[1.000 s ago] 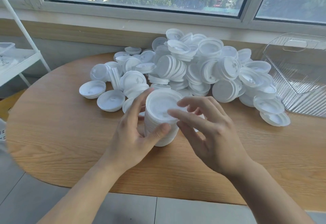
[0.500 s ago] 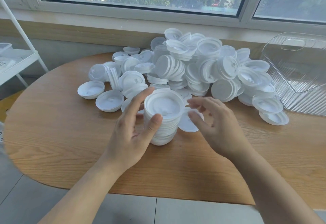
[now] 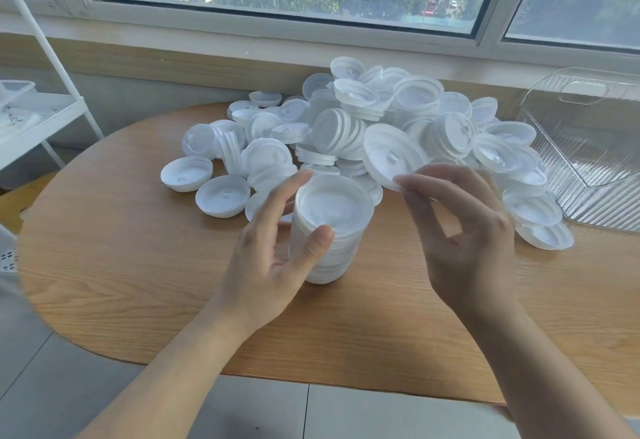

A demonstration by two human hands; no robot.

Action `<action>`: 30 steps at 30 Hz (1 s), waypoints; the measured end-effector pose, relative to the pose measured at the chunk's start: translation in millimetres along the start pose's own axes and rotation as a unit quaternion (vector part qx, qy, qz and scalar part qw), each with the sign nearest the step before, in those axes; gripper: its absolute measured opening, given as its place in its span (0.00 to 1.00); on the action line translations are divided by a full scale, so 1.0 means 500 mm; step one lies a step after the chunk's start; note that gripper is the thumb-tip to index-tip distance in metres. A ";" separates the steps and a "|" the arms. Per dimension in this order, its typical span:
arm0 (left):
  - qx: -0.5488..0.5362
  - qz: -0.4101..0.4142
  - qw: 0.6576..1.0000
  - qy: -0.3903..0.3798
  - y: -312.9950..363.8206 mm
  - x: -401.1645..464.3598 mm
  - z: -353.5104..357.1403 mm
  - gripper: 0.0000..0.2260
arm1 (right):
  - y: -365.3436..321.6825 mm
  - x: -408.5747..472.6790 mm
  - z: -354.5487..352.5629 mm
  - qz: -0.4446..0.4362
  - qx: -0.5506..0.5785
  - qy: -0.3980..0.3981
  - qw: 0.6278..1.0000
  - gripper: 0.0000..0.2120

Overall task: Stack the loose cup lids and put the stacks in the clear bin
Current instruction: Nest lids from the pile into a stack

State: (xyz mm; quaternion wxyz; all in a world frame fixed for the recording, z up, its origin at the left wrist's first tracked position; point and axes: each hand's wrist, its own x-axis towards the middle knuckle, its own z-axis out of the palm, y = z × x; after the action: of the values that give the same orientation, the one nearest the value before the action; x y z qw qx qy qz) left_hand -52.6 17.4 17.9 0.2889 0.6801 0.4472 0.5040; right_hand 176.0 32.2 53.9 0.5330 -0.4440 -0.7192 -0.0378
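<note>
A stack of white cup lids (image 3: 332, 227) stands upright on the wooden table (image 3: 138, 265). My left hand (image 3: 273, 258) curls round the stack, thumb on its near side and fingers on its left. My right hand (image 3: 464, 231) pinches a single white lid (image 3: 391, 156) by its edge, tilted, raised above and to the right of the stack. A big heap of loose lids (image 3: 381, 116) lies behind. The clear bin (image 3: 588, 148) stands at the far right of the table.
A white shelf rack (image 3: 38, 113) stands to the left of the table. The window sill and wall run close behind the heap. The table's rounded front edge is near my forearms, with grey floor tiles below.
My right hand picked a single lid off the table beside the stack and lifted it up to the right. My left hand stayed on the stack.
</note>
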 end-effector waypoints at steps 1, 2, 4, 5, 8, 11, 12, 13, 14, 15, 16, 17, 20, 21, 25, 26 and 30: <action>-0.001 -0.003 1.000 0.002 0.001 0.000 -0.001 0.29 | -0.013 0.000 0.003 -0.032 0.008 -0.006 0.999 0.06; -0.003 -0.004 1.000 0.004 0.002 0.000 -0.001 0.29 | -0.021 -0.001 0.008 -0.059 0.014 -0.017 0.998 0.06; -0.006 0.002 1.000 0.005 0.004 -0.001 -0.002 0.29 | -0.031 -0.004 0.022 -0.095 0.016 -0.049 0.994 0.05; -0.006 0.009 1.000 0.005 0.004 -0.001 -0.001 0.29 | -0.033 -0.006 0.027 -0.105 0.016 -0.067 0.992 0.05; -0.001 0.010 1.000 0.009 0.002 -0.002 -0.004 0.32 | -0.034 -0.011 0.026 -0.100 0.044 -0.114 0.987 0.06; 0.002 0.008 1.000 0.011 0.002 -0.002 -0.006 0.35 | -0.041 -0.010 0.021 -0.023 0.084 -0.138 0.987 0.13; 0.002 0.009 1.000 0.010 0.004 -0.002 -0.005 0.36 | -0.042 -0.009 0.023 0.011 0.093 -0.146 0.985 0.17; -0.001 0.009 1.000 0.010 0.006 -0.002 -0.004 0.36 | -0.044 -0.009 0.027 0.041 0.100 -0.158 0.981 0.21; -0.005 0.007 1.000 0.009 0.008 -0.001 -0.002 0.35 | -0.045 -0.010 0.033 0.064 0.107 -0.175 0.977 0.24; -0.010 0.005 1.000 0.009 0.009 -0.001 -0.001 0.34 | -0.045 -0.011 0.039 0.081 0.113 -0.197 0.970 0.26; -0.013 0.003 1.000 0.009 0.009 -0.001 0.000 0.32 | -0.044 -0.013 0.043 0.094 0.119 -0.218 0.964 0.27; -0.015 0.001 1.000 0.011 0.009 -0.001 0.001 0.30 | -0.042 -0.015 0.045 0.102 0.125 -0.234 0.959 0.28; -0.021 -0.003 1.000 0.012 0.007 -0.002 0.001 0.26 | -0.037 -0.019 0.050 0.109 0.140 -0.248 0.952 0.28; -0.024 -0.005 1.000 0.010 0.006 -0.002 0.002 0.26 | -0.036 -0.020 0.052 0.111 0.141 -0.250 0.951 0.28; -0.025 -0.014 1.000 -0.002 0.002 -0.001 0.001 0.26 | -0.027 -0.023 0.061 0.125 0.157 -0.259 0.945 0.29; -0.024 -0.013 1.000 -0.002 0.002 -0.002 0.000 0.27 | -0.027 -0.025 0.063 0.131 0.165 -0.259 0.943 0.29; -0.023 -0.009 1.000 -0.002 -0.001 -0.004 0.000 0.32 | -0.035 -0.030 0.075 0.161 0.219 -0.249 0.930 0.29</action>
State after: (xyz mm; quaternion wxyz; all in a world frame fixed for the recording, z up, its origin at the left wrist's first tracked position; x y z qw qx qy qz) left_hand -53.0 15.8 16.8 0.3095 0.6702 0.4409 0.5105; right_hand 137.1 32.6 33.2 0.4198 -0.4212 -0.7382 0.3184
